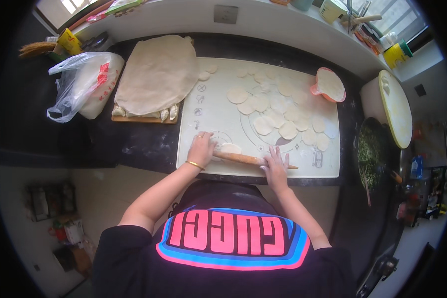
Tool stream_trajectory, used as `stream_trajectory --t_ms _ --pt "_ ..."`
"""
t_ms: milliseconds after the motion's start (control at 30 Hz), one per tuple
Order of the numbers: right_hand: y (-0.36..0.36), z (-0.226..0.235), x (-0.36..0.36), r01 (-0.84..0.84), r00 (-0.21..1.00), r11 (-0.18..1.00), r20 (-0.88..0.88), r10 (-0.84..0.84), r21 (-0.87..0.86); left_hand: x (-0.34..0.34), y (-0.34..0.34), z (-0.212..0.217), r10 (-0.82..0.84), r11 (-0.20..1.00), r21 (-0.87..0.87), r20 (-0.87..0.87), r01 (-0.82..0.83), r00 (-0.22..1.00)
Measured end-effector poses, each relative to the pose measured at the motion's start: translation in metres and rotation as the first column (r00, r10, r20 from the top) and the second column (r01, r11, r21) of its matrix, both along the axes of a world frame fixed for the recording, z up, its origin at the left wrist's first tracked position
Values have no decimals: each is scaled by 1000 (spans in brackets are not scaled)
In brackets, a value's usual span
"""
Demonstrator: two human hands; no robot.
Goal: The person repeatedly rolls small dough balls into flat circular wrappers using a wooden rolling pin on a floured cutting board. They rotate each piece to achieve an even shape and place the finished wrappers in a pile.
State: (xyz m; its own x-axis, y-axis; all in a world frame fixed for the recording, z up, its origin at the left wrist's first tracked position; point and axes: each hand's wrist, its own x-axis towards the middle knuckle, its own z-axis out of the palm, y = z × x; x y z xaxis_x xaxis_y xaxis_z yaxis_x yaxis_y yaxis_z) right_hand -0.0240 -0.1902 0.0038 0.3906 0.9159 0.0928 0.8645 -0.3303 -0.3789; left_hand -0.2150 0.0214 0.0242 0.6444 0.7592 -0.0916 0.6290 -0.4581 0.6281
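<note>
A tapered wooden rolling pin (240, 158) lies across the near part of a pale kneading mat (307, 166). My left hand (201, 148), with a gold bangle at its wrist, is closed over the pin's left end and hides that tip. My right hand (276, 167) rests on the pin's right part, fingers reaching over it; the thin right tip sticks out beyond. A small dough round (230, 148) lies against the pin's far side, close to my left fingers. Farther back, several thin dough wrappers (288, 130) are spread on the mat, some overlapping.
Left of the mat, a large dough sheet (156, 74) covers dumplings on a wooden board (139, 118). A plastic bag (92, 82) stands beside it. At the right are a pink bowl of flour (329, 85), a pot of chopped greens (370, 154) and a round pale lid (395, 109).
</note>
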Motion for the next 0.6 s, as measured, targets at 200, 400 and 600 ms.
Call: stream_trajectory --t_ms 200,400,600 --pt "51 -1 -8 6 998 996 61 0 -90 1 8 -12 -129 923 298 -359 245 924" --pt "59 17 -16 -15 997 987 72 27 -162 3 27 -28 -210 908 277 -350 315 913" --pt "16 -9 -37 -89 993 996 82 88 13 -12 19 -13 -344 904 198 -191 380 919"
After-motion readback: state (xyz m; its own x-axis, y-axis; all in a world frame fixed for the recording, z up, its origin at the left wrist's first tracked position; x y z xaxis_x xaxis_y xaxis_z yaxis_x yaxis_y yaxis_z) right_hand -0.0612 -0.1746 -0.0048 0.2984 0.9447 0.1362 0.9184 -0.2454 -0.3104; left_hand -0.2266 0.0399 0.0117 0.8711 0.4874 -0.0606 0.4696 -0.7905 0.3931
